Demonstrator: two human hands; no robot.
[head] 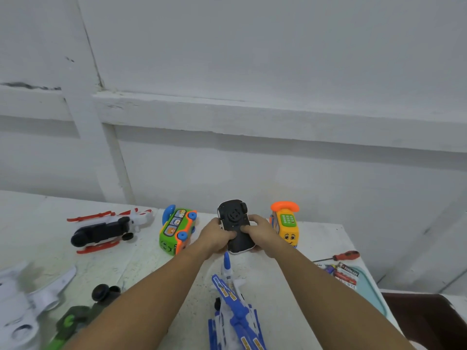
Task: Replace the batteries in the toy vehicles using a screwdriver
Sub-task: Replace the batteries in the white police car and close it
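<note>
Black underside up, a toy car (233, 224) sits clamped between the left hand (216, 236) and right hand (262, 233); thumbs prying the cover could snap it, the screwdriver (341, 256) lying unused far right.

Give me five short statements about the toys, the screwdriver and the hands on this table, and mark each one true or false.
1. Both hands, left hand and right hand, grip the black toy car, underside up. True.
2. The screwdriver is in the right hand. False: it lies on the table, right of the hands.
3. The green bus toy lies left of the car. True.
4. The orange phone toy lies left of the bus. False: it is right of the car.
5. The battery pack lies beside the red and white helicopter. False: it lies near the screwdriver, on a teal tray.
</note>
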